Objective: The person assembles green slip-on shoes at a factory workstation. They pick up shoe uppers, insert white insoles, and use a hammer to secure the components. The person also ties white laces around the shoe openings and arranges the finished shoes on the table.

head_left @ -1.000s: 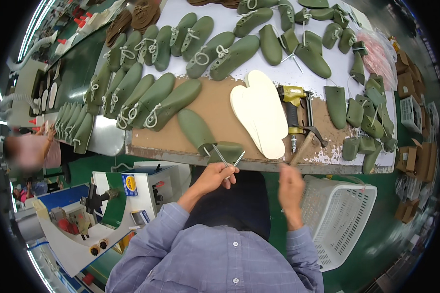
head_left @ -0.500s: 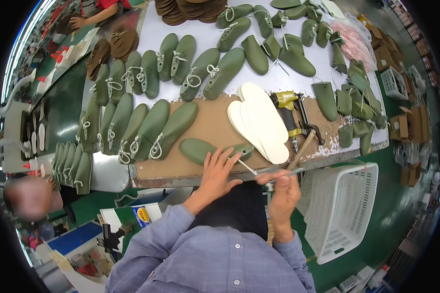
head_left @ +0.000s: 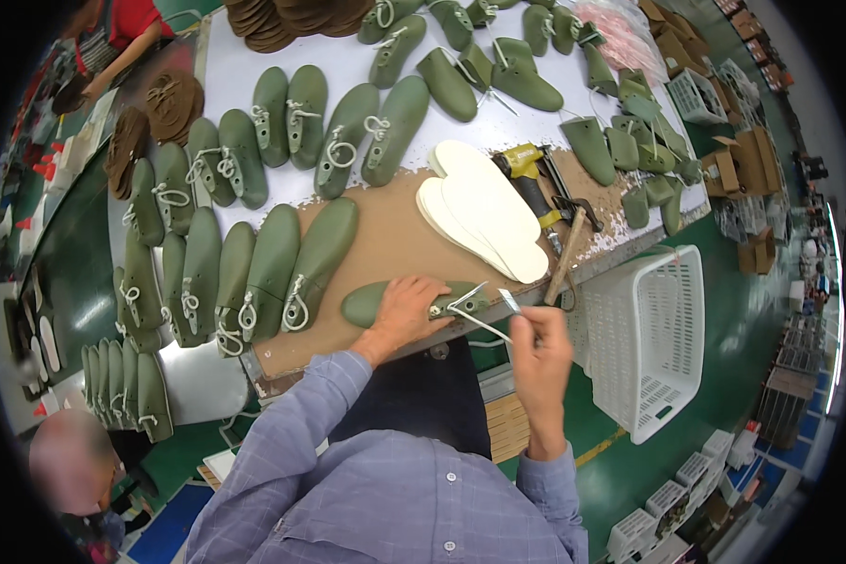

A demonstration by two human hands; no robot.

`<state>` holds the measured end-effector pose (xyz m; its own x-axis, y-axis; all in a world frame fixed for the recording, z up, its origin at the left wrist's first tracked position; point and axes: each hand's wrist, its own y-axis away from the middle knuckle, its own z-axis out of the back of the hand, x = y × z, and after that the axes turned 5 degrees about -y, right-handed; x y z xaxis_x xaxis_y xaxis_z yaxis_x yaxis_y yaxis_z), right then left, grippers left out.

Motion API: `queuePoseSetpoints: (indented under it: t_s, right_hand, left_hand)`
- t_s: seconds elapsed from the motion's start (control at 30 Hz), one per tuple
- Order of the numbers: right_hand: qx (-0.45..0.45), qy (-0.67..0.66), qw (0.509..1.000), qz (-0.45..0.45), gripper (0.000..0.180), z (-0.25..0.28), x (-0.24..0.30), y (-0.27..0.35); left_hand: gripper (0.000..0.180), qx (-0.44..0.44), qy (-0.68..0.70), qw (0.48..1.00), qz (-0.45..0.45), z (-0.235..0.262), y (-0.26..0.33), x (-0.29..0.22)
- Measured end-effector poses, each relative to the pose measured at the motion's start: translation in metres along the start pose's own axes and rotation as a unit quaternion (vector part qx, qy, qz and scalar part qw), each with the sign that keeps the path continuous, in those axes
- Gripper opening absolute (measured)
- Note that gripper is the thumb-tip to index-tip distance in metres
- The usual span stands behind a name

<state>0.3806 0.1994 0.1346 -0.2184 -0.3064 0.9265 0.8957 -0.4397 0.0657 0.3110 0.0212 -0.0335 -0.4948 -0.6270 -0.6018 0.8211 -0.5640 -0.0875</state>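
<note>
Head view: the smooth green last lies at the table's near edge, white cord trailing from it. The left hand, palm down, clasps it; the right hand, raised alongside, has fingers curled round a metal tool.

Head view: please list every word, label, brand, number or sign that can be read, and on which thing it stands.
Yellow and black tool: small lettering on its yellow body; I do not copy it out.
Green shoe last under the left hand: no readable text.
Metal piece in the right hand: no readable text.
Pale insoles: no text visible.
Cardboard boxes: any print is too small or blurred.
</note>
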Motion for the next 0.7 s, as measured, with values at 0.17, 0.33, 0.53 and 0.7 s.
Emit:
queuePoseSetpoints:
  t_s: [0.17,0.33,0.53,0.7]
  right_hand:
    - [0.095,0.181,0.975,0.090,0.010,-0.032,-0.075,-0.004]
    - [0.162,0.236,0.952,0.108,0.010,-0.038,-0.069,-0.012]
    - [0.222,0.290,0.923,0.124,0.015,-0.050,-0.069,-0.027]
    - [0.238,0.148,0.958,0.061,0.026,-0.045,-0.071,-0.041]
  left_hand:
    - [0.053,-0.009,0.033,0.999,-0.032,0.000,-0.004,0.007]
    - [0.047,-0.034,0.068,0.996,-0.052,-0.004,-0.002,0.015]
    - [0.046,-0.047,0.088,0.993,-0.065,-0.006,-0.005,0.014]
    - [0.047,-0.036,0.083,0.993,-0.070,0.001,-0.005,0.011]
